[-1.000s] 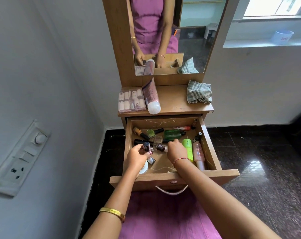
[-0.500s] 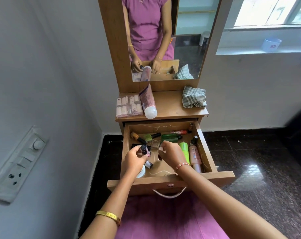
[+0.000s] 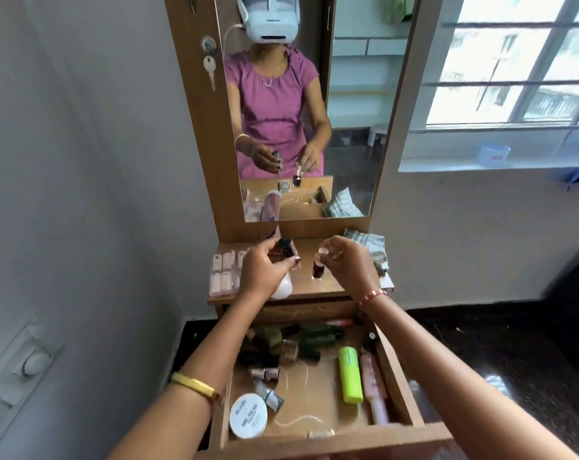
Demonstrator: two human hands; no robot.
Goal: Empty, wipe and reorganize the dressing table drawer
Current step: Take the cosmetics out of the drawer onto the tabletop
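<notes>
Hands: left (image 3: 265, 273), right (image 3: 344, 262) pinch nail-polish bottles | jar (image 3: 248, 416) label unreadable

Bright daylight from the window (image 3: 513, 68); edges bend, and nearer parts look perhaps slightly blurred.

A key (image 3: 210, 70) hangs from the lock beside my mirror (image 3: 348, 127); a blue tub (image 3: 495, 155) sits on the windowsill.

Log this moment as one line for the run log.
stage: emptying drawer | left hand: holds small bottle | right hand: holds nail polish over tabletop | drawer: open, bottles remain
</notes>
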